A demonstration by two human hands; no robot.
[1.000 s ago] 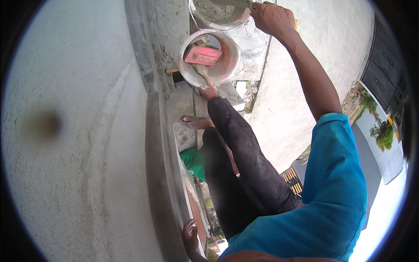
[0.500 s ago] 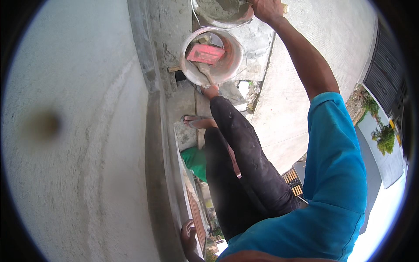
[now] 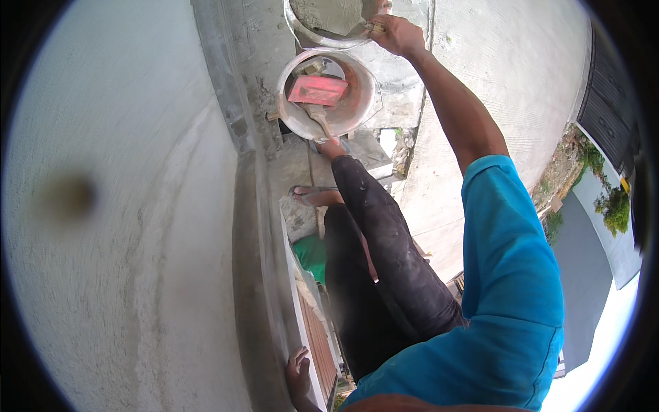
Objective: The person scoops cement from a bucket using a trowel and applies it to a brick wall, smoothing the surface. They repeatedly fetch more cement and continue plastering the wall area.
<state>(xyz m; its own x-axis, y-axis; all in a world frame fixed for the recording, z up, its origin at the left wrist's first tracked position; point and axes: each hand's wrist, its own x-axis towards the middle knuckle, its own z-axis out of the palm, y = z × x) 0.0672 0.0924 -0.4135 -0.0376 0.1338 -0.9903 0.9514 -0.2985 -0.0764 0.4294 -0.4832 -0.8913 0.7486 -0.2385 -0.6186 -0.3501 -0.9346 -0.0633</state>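
My right hand [image 3: 398,34] is closed on the wooden handle of a trowel at the rim of the upper bucket of grey mortar [image 3: 322,14]; the blade is partly hidden. Below it sits a second, whitish bucket [image 3: 364,103] containing a pink plastic float [image 3: 316,89], a tool with a pale handle [image 3: 319,120] and other small items. My left hand [image 3: 300,367] rests at the edge of a grey ledge [image 3: 254,275] at the bottom, fingers apart and slightly curled, holding nothing visible.
A pale rendered wall [image 3: 117,206] fills the left. My sandalled feet [image 3: 309,194] stand on rough concrete below the buckets. A concrete slab [image 3: 494,75] extends right toward a dark gate [image 3: 604,103] and plants [image 3: 611,206]. A green item [image 3: 309,254] lies beside my legs.
My right hand has shifted left and a little down along the mortar bucket with the trowel. My left hand stays at the ledge.
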